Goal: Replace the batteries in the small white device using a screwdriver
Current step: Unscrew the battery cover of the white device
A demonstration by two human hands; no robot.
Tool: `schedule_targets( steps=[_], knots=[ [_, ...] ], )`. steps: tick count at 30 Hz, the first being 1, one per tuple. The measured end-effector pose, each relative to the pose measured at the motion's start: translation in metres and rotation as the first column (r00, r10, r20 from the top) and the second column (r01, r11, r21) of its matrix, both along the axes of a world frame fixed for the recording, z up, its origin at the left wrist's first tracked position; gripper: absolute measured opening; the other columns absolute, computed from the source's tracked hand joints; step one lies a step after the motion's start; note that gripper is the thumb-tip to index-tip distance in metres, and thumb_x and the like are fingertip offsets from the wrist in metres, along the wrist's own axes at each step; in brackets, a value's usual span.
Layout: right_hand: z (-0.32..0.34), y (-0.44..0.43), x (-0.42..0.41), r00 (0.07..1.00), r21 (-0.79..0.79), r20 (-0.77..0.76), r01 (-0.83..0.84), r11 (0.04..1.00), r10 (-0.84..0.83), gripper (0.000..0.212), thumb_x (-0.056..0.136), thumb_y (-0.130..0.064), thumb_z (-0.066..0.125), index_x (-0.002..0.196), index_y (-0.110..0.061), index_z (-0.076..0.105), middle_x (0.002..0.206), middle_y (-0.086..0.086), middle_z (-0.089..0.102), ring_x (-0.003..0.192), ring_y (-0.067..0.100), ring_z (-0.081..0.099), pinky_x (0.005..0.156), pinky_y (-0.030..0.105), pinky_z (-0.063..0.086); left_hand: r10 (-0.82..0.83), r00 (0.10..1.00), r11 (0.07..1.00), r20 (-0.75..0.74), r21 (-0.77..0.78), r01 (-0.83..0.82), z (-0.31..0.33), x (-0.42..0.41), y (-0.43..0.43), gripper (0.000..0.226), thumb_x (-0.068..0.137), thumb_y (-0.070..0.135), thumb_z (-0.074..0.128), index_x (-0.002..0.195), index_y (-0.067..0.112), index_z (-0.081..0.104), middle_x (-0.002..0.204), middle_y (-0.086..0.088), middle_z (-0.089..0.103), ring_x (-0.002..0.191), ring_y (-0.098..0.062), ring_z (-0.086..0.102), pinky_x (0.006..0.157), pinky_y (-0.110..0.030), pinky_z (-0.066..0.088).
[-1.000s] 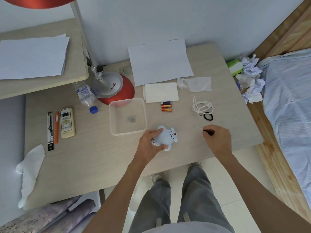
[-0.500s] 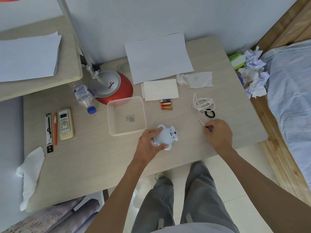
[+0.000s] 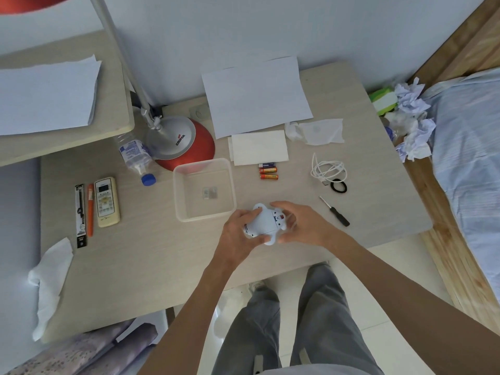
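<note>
Small white device held just above the near edge of the tabletop, between both hands. Left hand cupping its left side, fingers curled over the top edge and thumb under the lower end. Right hand closing on its right side, fingers bent around the body beside a small red button. Screwdriver lying loose on the tabletop just right of the right hand, black handle toward the near edge, thin shaft pointing away. Three batteries side by side beyond the device, two orange and one darker. Clear plastic container just left of the device, holding only a small flat pale item at its centre, too small to identify. Plastic bottle lying on its side by the red lamp base, blue cap on, contents impossible to tell. Coiled white cable and black hair tie further right.
</note>
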State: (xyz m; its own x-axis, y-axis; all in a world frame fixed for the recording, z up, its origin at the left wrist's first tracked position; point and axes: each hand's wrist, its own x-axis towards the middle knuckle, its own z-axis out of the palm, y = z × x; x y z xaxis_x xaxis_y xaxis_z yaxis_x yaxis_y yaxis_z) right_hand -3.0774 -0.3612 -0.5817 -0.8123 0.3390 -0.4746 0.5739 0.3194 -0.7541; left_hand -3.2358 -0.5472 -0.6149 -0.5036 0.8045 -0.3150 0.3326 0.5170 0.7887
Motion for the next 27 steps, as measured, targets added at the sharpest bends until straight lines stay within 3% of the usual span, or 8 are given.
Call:
schedule_targets(
  steps=[6,9,14,19,27],
  knots=[
    [-0.008,0.004,-0.007,0.999,0.016,-0.052,-0.003,1.000,0.004,0.068,0.069,-0.026,0.101,0.130,-0.029,0.071,0.110,-0.011,0.076,0.086,0.008,0.075,0.081,0.031,0.065,0.001,1.000,1.000,0.019,0.014,-0.002,0.001,0.000,0.000,0.080,0.076,0.041,0.098,0.148,0.032,0.064,0.136,0.004,0.058,0.121,-0.016,0.058,0.091,-0.005,0.044],
    [-0.007,0.004,-0.008,0.998,0.020,-0.055,-0.001,1.000,0.002,0.065,0.068,-0.026,0.102,0.126,-0.030,0.072,0.106,-0.013,0.077,0.084,0.004,0.074,0.077,0.024,0.062,0.040,0.996,0.999,0.074,0.025,-0.042,0.002,0.006,0.004,0.080,0.075,0.037,0.099,0.147,0.029,0.066,0.141,0.004,0.055,0.126,-0.015,0.055,0.094,-0.003,0.046],
    [-0.010,0.005,-0.009,0.999,-0.012,-0.040,0.009,1.000,-0.009,0.062,0.070,-0.025,0.101,0.125,-0.028,0.072,0.101,-0.012,0.078,0.081,0.000,0.073,0.074,0.022,0.062,0.091,0.983,0.993,0.157,0.065,-0.102,0.009,0.016,0.017,0.063,0.076,0.029,0.099,0.133,0.028,0.073,0.143,0.005,0.051,0.130,-0.014,0.052,0.107,-0.025,0.053],
    [-0.014,0.007,-0.008,1.000,-0.020,-0.015,-0.001,1.000,0.001,0.063,0.069,-0.017,0.099,0.124,-0.026,0.072,0.098,-0.013,0.077,0.077,-0.004,0.071,0.071,0.013,0.055,0.135,0.979,0.989,0.153,0.036,-0.143,0.011,0.016,0.030,0.037,0.082,0.033,0.094,0.114,0.034,0.077,0.134,0.005,0.050,0.129,-0.015,0.052,0.107,-0.026,0.046],
    [-0.018,0.007,-0.009,1.000,0.014,-0.006,-0.013,1.000,0.013,0.064,0.070,-0.017,0.098,0.128,-0.020,0.071,0.098,-0.014,0.074,0.074,-0.007,0.067,0.074,0.017,0.050,0.276,0.943,0.961,0.187,-0.058,-0.270,0.009,0.026,0.043,0.042,0.078,0.039,0.094,0.113,0.033,0.072,0.123,0.006,0.060,0.116,-0.017,0.061,0.100,-0.039,0.059]
  ],
)
